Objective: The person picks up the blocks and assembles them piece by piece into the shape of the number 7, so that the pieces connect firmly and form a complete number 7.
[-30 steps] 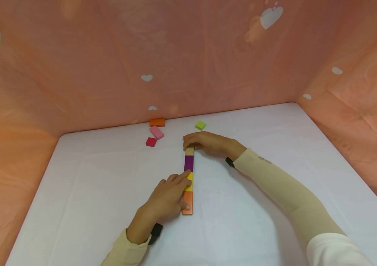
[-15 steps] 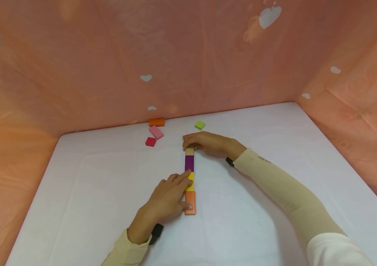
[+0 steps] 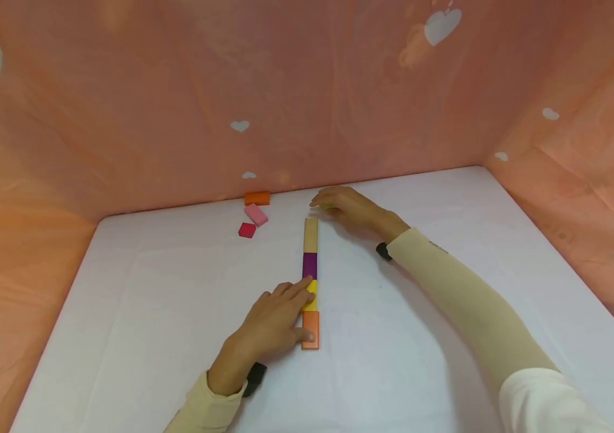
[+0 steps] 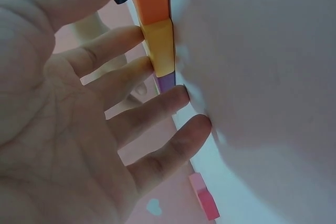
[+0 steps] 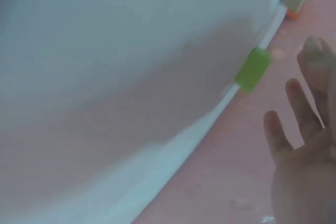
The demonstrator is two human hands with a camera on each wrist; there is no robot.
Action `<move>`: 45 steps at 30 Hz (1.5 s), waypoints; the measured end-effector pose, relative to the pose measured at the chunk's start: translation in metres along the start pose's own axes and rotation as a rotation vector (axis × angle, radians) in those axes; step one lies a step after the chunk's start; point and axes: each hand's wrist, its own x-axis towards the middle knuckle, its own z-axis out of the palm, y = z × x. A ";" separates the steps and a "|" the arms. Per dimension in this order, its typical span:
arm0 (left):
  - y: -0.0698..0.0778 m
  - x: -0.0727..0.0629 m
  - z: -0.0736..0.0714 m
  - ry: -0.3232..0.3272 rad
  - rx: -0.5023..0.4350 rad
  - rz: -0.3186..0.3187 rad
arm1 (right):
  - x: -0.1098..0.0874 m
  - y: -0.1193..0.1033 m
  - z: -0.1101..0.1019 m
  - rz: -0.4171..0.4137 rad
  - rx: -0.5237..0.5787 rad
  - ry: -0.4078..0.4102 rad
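A straight row of flat blocks lies on the white table: a beige block (image 3: 311,235) at the far end, then a purple block (image 3: 310,265), a yellow block (image 3: 312,290) and a light orange block (image 3: 311,325). My left hand (image 3: 274,322) rests along the row's left side with fingers spread; fingertips touch the yellow block and the thumb touches the light orange one. Beyond the beige end, my right hand (image 3: 352,207) reaches over a green block (image 5: 253,70), mostly covered in the head view. In the right wrist view its fingers are apart from that block.
Left of the row's far end lie a dark orange block (image 3: 257,198), a pink block (image 3: 256,214) and a red block (image 3: 247,230). A peach cloth (image 3: 307,90) with white hearts rises behind the table (image 3: 420,361) and along its sides.
My right hand has let go of the beige block and moved away to the green block. The row's near end has shifted slightly right; my left hand has stayed beside it.
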 end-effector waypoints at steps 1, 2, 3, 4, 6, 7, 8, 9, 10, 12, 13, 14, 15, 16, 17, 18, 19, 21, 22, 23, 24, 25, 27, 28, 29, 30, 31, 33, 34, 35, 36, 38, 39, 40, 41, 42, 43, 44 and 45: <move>0.000 0.000 0.000 -0.002 -0.005 0.001 | 0.000 0.003 -0.001 0.023 0.005 -0.003; 0.000 0.000 0.001 -0.003 -0.009 0.004 | 0.000 0.006 -0.001 0.048 0.010 -0.006; 0.000 0.000 0.001 -0.005 -0.010 0.005 | 0.000 0.009 -0.001 0.078 0.023 -0.006; 0.000 0.000 0.002 -0.005 -0.012 0.007 | 0.000 0.011 -0.002 0.114 0.039 -0.004; 0.000 0.000 0.003 -0.005 -0.008 0.012 | -0.001 0.015 -0.002 0.179 0.060 0.000; 0.000 0.001 0.003 -0.004 -0.002 0.015 | -0.002 0.017 -0.003 0.202 0.077 0.004; 0.000 0.001 0.003 -0.003 0.002 0.017 | -0.002 0.018 -0.003 0.220 0.089 0.005; 0.000 0.001 0.003 -0.002 0.007 0.017 | -0.002 0.019 -0.002 0.233 0.100 0.005; 0.001 0.001 0.003 -0.003 0.007 0.018 | -0.002 0.020 -0.002 0.238 0.103 0.002; 0.000 0.001 0.002 -0.004 0.007 0.017 | -0.002 0.021 -0.001 0.242 0.107 -0.004; 0.000 0.001 0.002 -0.006 0.007 0.017 | -0.002 0.021 0.000 0.238 0.099 -0.004; 0.000 0.001 0.002 -0.008 0.005 0.014 | -0.003 0.021 0.001 0.236 0.089 -0.005; 0.000 0.000 0.002 -0.010 0.004 0.011 | -0.003 0.021 0.002 0.228 0.079 -0.001; 0.000 0.000 0.002 -0.011 0.004 0.009 | -0.003 0.022 0.003 0.221 0.067 0.004; 0.000 0.000 0.001 -0.011 0.003 0.008 | -0.003 0.022 0.004 0.216 0.054 0.008; 0.000 0.000 0.001 -0.012 0.003 0.007 | -0.003 0.022 0.004 0.210 0.039 0.012; 0.000 0.000 0.002 -0.012 0.002 0.005 | -0.003 0.022 0.005 0.203 0.018 0.015; 0.000 0.000 0.001 -0.011 0.003 0.004 | -0.003 0.022 0.006 0.209 -0.011 0.016; -0.001 0.000 0.002 -0.011 0.004 0.004 | -0.003 0.022 0.006 0.218 -0.024 0.012; -0.001 0.000 0.002 -0.010 0.004 0.003 | -0.002 0.021 0.006 0.232 -0.034 0.008; -0.001 0.000 0.002 -0.010 0.005 0.003 | -0.002 0.021 0.005 0.246 -0.043 0.005; -0.001 0.000 0.002 -0.010 0.005 0.002 | -0.002 0.020 0.005 0.258 -0.055 0.001; -0.001 -0.001 0.002 -0.012 0.007 -0.002 | -0.001 0.019 0.005 0.282 -0.056 0.004; -0.001 -0.001 0.001 -0.011 0.006 -0.001 | -0.001 0.019 0.005 0.286 -0.054 0.008; -0.001 -0.001 0.001 -0.010 0.006 -0.002 | 0.000 0.019 0.005 0.286 -0.054 0.011; -0.001 -0.001 0.001 -0.009 0.005 -0.002 | 0.000 0.019 0.004 0.276 -0.051 0.014; -0.001 -0.001 0.001 -0.008 0.006 -0.002 | 0.000 0.019 0.004 0.263 -0.051 0.013; -0.001 -0.001 0.000 -0.007 0.009 -0.003 | 0.000 0.019 0.004 0.229 -0.045 0.008; -0.001 -0.001 0.000 -0.007 0.011 -0.003 | 0.000 0.020 0.004 0.209 -0.050 0.001; -0.001 -0.001 0.000 -0.008 0.012 -0.005 | 0.000 0.020 0.004 0.190 -0.055 -0.005; -0.001 -0.001 -0.001 -0.007 0.014 -0.004 | 0.001 0.020 0.004 0.172 -0.058 -0.007; -0.002 -0.001 -0.001 -0.009 0.016 -0.007 | 0.001 0.019 0.004 0.153 -0.069 -0.004; -0.002 -0.001 -0.001 -0.010 0.015 -0.008 | 0.001 0.019 0.004 0.148 -0.068 0.000; -0.002 0.000 -0.001 -0.010 0.013 -0.009 | 0.002 0.019 0.003 0.148 -0.065 0.004; -0.003 0.000 -0.001 -0.010 0.013 -0.009 | 0.002 0.018 0.003 0.152 -0.054 0.008; -0.003 0.000 -0.001 -0.011 0.014 -0.009 | 0.002 0.018 0.003 0.161 -0.046 0.008; -0.003 0.000 -0.001 -0.012 0.013 -0.011 | 0.003 0.017 0.002 0.174 -0.038 0.007; -0.003 0.000 -0.001 -0.012 0.014 -0.009 | 0.003 0.017 0.002 0.182 -0.026 0.007; -0.003 0.000 -0.001 -0.012 0.015 -0.009 | 0.003 0.017 0.002 0.195 -0.015 0.003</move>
